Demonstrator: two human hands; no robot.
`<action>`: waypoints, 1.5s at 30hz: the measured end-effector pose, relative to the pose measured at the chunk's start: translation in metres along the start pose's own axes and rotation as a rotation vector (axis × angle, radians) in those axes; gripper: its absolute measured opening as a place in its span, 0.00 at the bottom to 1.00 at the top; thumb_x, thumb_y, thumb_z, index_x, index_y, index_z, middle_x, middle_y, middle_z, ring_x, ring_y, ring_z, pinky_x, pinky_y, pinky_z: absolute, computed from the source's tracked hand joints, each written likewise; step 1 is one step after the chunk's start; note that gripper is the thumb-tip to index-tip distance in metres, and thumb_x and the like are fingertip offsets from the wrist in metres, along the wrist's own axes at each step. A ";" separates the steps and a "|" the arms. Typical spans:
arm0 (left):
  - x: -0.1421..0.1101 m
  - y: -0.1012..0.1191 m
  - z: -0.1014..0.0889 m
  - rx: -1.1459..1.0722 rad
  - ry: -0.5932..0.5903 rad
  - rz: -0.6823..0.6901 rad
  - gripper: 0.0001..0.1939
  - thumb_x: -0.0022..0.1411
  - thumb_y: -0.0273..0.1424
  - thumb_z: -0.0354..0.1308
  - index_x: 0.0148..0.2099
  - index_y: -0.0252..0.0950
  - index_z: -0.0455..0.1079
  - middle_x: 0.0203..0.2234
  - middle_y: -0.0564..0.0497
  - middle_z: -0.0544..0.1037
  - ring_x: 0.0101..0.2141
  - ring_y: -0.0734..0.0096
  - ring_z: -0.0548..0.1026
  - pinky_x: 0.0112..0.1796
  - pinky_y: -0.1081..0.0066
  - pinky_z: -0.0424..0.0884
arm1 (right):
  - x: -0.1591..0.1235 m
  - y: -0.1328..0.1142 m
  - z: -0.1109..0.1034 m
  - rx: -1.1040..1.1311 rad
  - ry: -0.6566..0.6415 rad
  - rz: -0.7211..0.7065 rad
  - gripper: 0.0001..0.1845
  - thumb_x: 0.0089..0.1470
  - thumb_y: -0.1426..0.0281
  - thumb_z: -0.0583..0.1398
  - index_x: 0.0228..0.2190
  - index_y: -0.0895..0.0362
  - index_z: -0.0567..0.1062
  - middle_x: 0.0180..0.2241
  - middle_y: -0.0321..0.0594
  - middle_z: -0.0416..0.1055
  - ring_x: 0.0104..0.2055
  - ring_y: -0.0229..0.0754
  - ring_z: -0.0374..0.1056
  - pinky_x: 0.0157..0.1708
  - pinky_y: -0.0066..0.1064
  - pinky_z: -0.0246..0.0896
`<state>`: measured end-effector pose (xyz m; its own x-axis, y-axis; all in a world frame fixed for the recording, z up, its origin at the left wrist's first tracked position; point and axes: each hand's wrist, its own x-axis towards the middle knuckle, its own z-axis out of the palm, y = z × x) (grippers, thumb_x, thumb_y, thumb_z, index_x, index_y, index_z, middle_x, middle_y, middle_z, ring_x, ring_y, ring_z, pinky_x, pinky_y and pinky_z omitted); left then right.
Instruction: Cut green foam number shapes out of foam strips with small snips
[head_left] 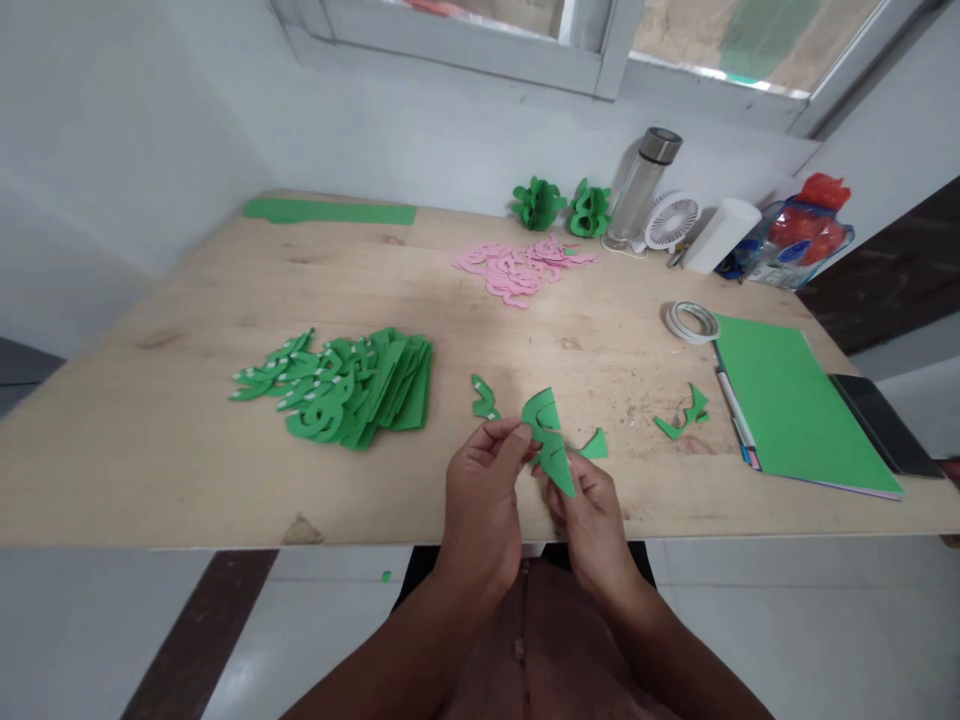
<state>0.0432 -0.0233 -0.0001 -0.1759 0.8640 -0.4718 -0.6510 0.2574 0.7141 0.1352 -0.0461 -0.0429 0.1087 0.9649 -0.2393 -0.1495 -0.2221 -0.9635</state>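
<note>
**Both my hands (pixel 484 490) pinch a green cutout (pixel 553 445) at the table's front**

From my head camera, I see the green cutout between my two hands, just above the near side of the table (pixel 187 440). My left thumb and fingers pinch its left edge. My right hand (pixel 596 505) pinches it near the lower tip, though the paper hides some fingertips. Dark curved lines mark it; I can't tell whether they are slits or drawn.

Just beyond my left hand lies a small green curl (pixel 486 398) with white patches. A pointed green scrap (pixel 597 444) sits by my right hand, and more jagged scraps (pixel 682 415) lie farther right.

On my left is a heap of green shapes (pixel 319 400), some with white patches, touching a stack of green pieces (pixel 401 385). Pink cutouts (pixel 517 272) are piled farther back, and a long green strip (pixel 330 211) lies at the far left edge.

Two green paper ornaments (pixel 538 205) stand by the wall, next to a bottle (pixel 641 192) and a small white fan (pixel 672 220). To my right, a roll of tape (pixel 691 323) rests at the corner of a green sheet (pixel 802 405), with a white pen (pixel 737 408) along its left side.
</note>
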 end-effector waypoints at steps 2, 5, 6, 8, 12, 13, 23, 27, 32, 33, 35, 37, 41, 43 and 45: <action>0.000 0.000 0.000 -0.004 -0.004 -0.004 0.08 0.47 0.29 0.68 0.28 0.35 0.72 0.22 0.56 0.74 0.26 0.76 0.70 0.32 0.73 0.66 | 0.000 -0.001 0.000 0.007 -0.004 -0.002 0.24 0.54 0.49 0.62 0.22 0.55 0.71 0.15 0.26 0.48 0.19 0.33 0.40 0.18 0.28 0.37; 0.000 0.001 0.000 -0.003 -0.009 -0.012 0.08 0.46 0.29 0.68 0.28 0.35 0.72 0.22 0.56 0.75 0.26 0.75 0.70 0.32 0.73 0.66 | 0.000 -0.002 0.000 0.008 -0.009 -0.010 0.25 0.55 0.49 0.61 0.21 0.55 0.68 0.16 0.26 0.47 0.19 0.33 0.39 0.18 0.28 0.36; 0.000 0.001 0.000 -0.005 -0.007 -0.010 0.08 0.46 0.29 0.68 0.28 0.35 0.72 0.22 0.56 0.75 0.26 0.76 0.70 0.32 0.73 0.67 | 0.000 -0.003 0.000 0.003 -0.007 -0.012 0.25 0.55 0.49 0.61 0.20 0.55 0.68 0.17 0.26 0.47 0.19 0.33 0.39 0.18 0.27 0.36; 0.000 0.002 0.000 -0.010 0.002 -0.001 0.08 0.46 0.29 0.69 0.28 0.35 0.72 0.22 0.56 0.74 0.26 0.76 0.70 0.33 0.74 0.67 | -0.001 -0.004 0.000 -0.008 -0.003 -0.017 0.26 0.55 0.47 0.61 0.21 0.55 0.68 0.17 0.27 0.47 0.19 0.33 0.39 0.18 0.27 0.37; 0.001 0.004 0.000 -0.018 0.015 0.013 0.08 0.44 0.28 0.69 0.27 0.35 0.72 0.22 0.56 0.75 0.27 0.76 0.71 0.34 0.74 0.67 | -0.002 -0.006 0.001 -0.014 -0.022 -0.035 0.29 0.53 0.42 0.59 0.21 0.55 0.68 0.17 0.26 0.46 0.19 0.33 0.38 0.17 0.27 0.37; 0.001 0.004 0.000 -0.020 0.015 0.013 0.08 0.44 0.28 0.69 0.27 0.34 0.72 0.22 0.56 0.75 0.27 0.76 0.71 0.34 0.74 0.67 | -0.002 -0.007 0.001 -0.012 -0.025 -0.037 0.30 0.53 0.42 0.59 0.21 0.55 0.68 0.17 0.26 0.46 0.19 0.32 0.37 0.17 0.27 0.36; 0.001 0.002 0.001 -0.035 -0.010 -0.008 0.10 0.44 0.29 0.69 0.27 0.34 0.71 0.21 0.57 0.75 0.26 0.77 0.70 0.31 0.75 0.67 | 0.001 -0.007 0.002 -0.011 -0.009 -0.034 0.28 0.54 0.45 0.61 0.21 0.56 0.69 0.17 0.27 0.48 0.20 0.32 0.39 0.18 0.25 0.38; 0.000 0.001 0.002 -0.040 -0.018 -0.013 0.09 0.44 0.29 0.70 0.27 0.35 0.71 0.21 0.57 0.75 0.26 0.77 0.70 0.31 0.75 0.66 | 0.001 -0.005 0.002 -0.009 -0.007 -0.048 0.27 0.55 0.46 0.61 0.22 0.56 0.70 0.16 0.28 0.50 0.20 0.33 0.41 0.18 0.25 0.39; 0.000 0.001 0.003 -0.066 -0.016 -0.024 0.10 0.44 0.29 0.70 0.28 0.35 0.72 0.21 0.57 0.75 0.27 0.76 0.71 0.32 0.75 0.67 | 0.001 -0.006 0.003 -0.002 -0.005 -0.032 0.27 0.54 0.46 0.61 0.22 0.56 0.70 0.16 0.26 0.48 0.19 0.33 0.39 0.17 0.26 0.37; 0.000 0.001 0.003 -0.066 -0.018 -0.026 0.10 0.44 0.29 0.70 0.27 0.35 0.72 0.21 0.56 0.75 0.27 0.76 0.71 0.32 0.75 0.67 | 0.001 -0.007 0.003 -0.008 -0.003 -0.027 0.27 0.54 0.46 0.61 0.22 0.56 0.70 0.16 0.26 0.48 0.19 0.33 0.39 0.17 0.26 0.36; 0.001 0.002 0.002 -0.053 -0.023 -0.022 0.10 0.43 0.29 0.70 0.27 0.35 0.72 0.21 0.56 0.75 0.26 0.76 0.71 0.32 0.74 0.68 | 0.001 -0.007 0.002 -0.027 0.000 -0.021 0.27 0.54 0.45 0.60 0.23 0.56 0.71 0.16 0.26 0.48 0.20 0.33 0.39 0.17 0.26 0.36; 0.004 0.003 0.001 -0.026 -0.021 -0.008 0.09 0.44 0.29 0.70 0.27 0.35 0.72 0.21 0.56 0.76 0.26 0.76 0.71 0.32 0.74 0.68 | 0.002 -0.007 0.001 -0.049 0.000 -0.021 0.27 0.54 0.44 0.60 0.23 0.56 0.71 0.16 0.27 0.48 0.20 0.33 0.39 0.17 0.26 0.36; 0.009 0.006 -0.001 0.036 -0.022 0.025 0.09 0.42 0.28 0.70 0.28 0.34 0.74 0.22 0.56 0.77 0.26 0.77 0.71 0.32 0.75 0.68 | 0.002 -0.006 -0.002 -0.076 -0.022 -0.048 0.29 0.55 0.44 0.59 0.21 0.56 0.68 0.17 0.28 0.50 0.20 0.33 0.40 0.18 0.27 0.37; 0.011 0.007 -0.001 0.051 -0.031 0.024 0.08 0.41 0.28 0.70 0.27 0.34 0.75 0.21 0.56 0.77 0.25 0.77 0.71 0.30 0.75 0.67 | 0.002 -0.007 -0.002 -0.078 -0.036 -0.054 0.28 0.54 0.44 0.59 0.20 0.55 0.67 0.17 0.28 0.50 0.20 0.33 0.40 0.18 0.27 0.37; 0.012 0.007 -0.001 0.048 -0.030 0.024 0.08 0.41 0.27 0.70 0.25 0.34 0.74 0.20 0.57 0.76 0.24 0.78 0.70 0.29 0.76 0.66 | 0.002 -0.006 -0.002 -0.075 -0.045 -0.055 0.28 0.54 0.44 0.59 0.20 0.55 0.67 0.17 0.28 0.49 0.20 0.33 0.40 0.18 0.27 0.37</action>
<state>0.0358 -0.0118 -0.0015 -0.1686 0.8824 -0.4393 -0.6105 0.2564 0.7494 0.1385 -0.0428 -0.0375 0.0705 0.9808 -0.1820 -0.0704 -0.1771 -0.9817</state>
